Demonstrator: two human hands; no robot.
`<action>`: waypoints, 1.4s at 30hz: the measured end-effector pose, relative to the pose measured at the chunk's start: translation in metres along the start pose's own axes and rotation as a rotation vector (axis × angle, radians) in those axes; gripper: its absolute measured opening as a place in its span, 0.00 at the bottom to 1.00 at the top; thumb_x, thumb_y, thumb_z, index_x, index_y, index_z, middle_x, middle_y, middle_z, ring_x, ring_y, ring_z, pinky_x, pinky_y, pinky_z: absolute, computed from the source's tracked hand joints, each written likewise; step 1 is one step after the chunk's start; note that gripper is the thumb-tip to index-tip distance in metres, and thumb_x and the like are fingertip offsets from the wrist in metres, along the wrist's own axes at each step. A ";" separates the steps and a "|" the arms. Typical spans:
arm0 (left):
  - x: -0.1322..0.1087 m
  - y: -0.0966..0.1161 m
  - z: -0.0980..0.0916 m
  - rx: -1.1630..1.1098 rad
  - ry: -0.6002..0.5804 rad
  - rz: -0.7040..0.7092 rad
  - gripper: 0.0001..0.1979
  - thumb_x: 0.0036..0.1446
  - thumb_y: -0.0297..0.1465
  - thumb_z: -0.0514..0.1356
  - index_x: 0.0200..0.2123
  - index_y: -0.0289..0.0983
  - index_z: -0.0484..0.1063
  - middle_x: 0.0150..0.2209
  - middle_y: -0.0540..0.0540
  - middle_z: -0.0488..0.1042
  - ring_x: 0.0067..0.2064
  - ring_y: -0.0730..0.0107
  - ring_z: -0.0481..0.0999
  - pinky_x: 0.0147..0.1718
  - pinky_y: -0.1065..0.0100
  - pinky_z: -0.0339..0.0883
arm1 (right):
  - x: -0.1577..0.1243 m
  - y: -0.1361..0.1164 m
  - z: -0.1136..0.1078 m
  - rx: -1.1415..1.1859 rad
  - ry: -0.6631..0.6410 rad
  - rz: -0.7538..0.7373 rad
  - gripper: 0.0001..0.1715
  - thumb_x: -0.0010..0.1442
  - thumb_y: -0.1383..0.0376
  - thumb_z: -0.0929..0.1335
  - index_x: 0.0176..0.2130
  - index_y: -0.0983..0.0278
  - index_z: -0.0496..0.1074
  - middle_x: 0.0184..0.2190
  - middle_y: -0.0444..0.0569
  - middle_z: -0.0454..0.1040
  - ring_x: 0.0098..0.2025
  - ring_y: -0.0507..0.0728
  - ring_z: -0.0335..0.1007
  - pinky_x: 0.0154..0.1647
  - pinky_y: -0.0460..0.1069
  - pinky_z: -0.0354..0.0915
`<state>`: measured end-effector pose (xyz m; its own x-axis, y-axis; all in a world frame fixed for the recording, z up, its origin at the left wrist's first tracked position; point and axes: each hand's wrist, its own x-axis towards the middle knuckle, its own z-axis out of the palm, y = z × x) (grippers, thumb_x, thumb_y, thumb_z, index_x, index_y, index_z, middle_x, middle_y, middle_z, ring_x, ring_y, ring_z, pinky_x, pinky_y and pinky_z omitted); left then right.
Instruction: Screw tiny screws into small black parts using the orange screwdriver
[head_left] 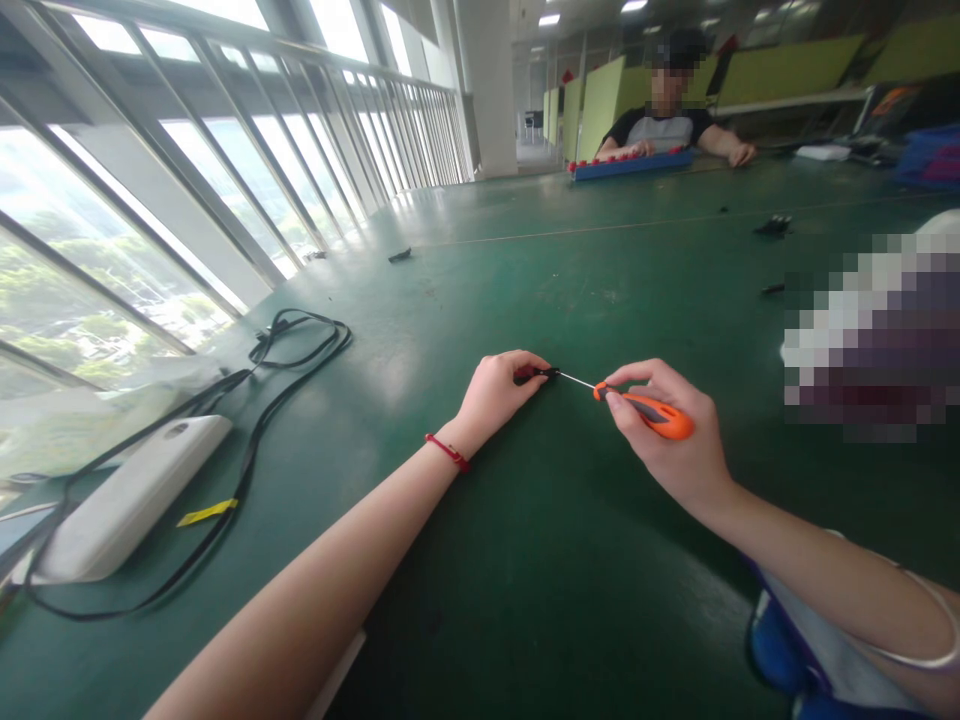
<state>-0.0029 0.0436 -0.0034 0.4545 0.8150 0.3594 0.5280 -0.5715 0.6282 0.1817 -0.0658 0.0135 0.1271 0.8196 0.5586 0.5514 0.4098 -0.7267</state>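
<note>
My right hand (pixel 671 425) is closed around the orange and grey handle of a screwdriver (pixel 660 415). Its thin metal shaft points left, and the tip meets the end of a small black part (pixel 551 372). My left hand (pixel 501 390) pinches that black part between thumb and fingers, low over the green table. Most of the part is hidden by the fingers, so I cannot tell its exact kind. A red cord bracelet (pixel 448 453) is round my left wrist.
The green table (pixel 480 270) carries a white power strip (pixel 142 500) and a looped black cable (pixel 277 410) at left. Small black pieces (pixel 400 255) lie farther off. Across the table a person (pixel 660 125) sits behind a blue tray (pixel 630 166) with red pieces. Metal railings (pixel 300 140) run along the left.
</note>
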 end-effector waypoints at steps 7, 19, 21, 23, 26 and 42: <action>0.000 -0.001 0.000 0.002 0.002 -0.003 0.08 0.54 0.29 0.61 0.37 0.37 0.79 0.36 0.48 0.81 0.37 0.67 0.79 0.43 0.67 0.74 | 0.001 0.000 0.001 0.042 0.111 -0.092 0.17 0.53 0.67 0.70 0.44 0.60 0.67 0.28 0.42 0.69 0.27 0.53 0.67 0.32 0.50 0.66; 0.000 -0.001 0.000 0.000 0.004 0.013 0.09 0.55 0.29 0.61 0.38 0.37 0.79 0.36 0.48 0.81 0.37 0.67 0.79 0.43 0.66 0.74 | 0.001 0.001 -0.001 0.054 0.084 -0.078 0.17 0.53 0.67 0.69 0.44 0.60 0.66 0.26 0.41 0.69 0.27 0.54 0.67 0.32 0.50 0.66; 0.000 0.000 0.000 0.000 0.000 0.011 0.09 0.55 0.29 0.61 0.38 0.37 0.79 0.36 0.48 0.81 0.37 0.67 0.79 0.43 0.66 0.74 | 0.001 0.001 -0.001 0.031 0.016 -0.027 0.11 0.55 0.65 0.69 0.40 0.60 0.67 0.21 0.40 0.67 0.25 0.54 0.65 0.30 0.50 0.64; 0.000 0.000 0.000 0.001 -0.002 0.008 0.09 0.55 0.29 0.61 0.38 0.37 0.79 0.36 0.47 0.81 0.37 0.66 0.79 0.43 0.66 0.74 | 0.000 0.001 0.000 -0.005 -0.022 0.008 0.04 0.57 0.63 0.68 0.35 0.60 0.69 0.19 0.40 0.67 0.24 0.54 0.65 0.29 0.50 0.63; 0.001 0.000 0.000 0.003 0.001 0.003 0.08 0.54 0.29 0.61 0.38 0.37 0.79 0.36 0.47 0.81 0.37 0.66 0.79 0.43 0.66 0.74 | 0.000 0.000 0.000 0.000 0.051 -0.038 0.08 0.55 0.65 0.69 0.38 0.60 0.69 0.27 0.43 0.72 0.29 0.55 0.69 0.32 0.50 0.64; 0.000 0.000 0.000 -0.007 -0.005 -0.005 0.08 0.55 0.29 0.61 0.38 0.38 0.79 0.36 0.47 0.81 0.37 0.66 0.79 0.43 0.66 0.74 | 0.001 -0.001 -0.001 0.009 0.065 -0.057 0.15 0.53 0.66 0.69 0.43 0.59 0.66 0.24 0.40 0.67 0.26 0.54 0.67 0.33 0.51 0.64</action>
<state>-0.0027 0.0437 -0.0032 0.4553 0.8173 0.3533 0.5251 -0.5669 0.6348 0.1818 -0.0661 0.0153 0.1493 0.7668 0.6242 0.5518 0.4592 -0.6961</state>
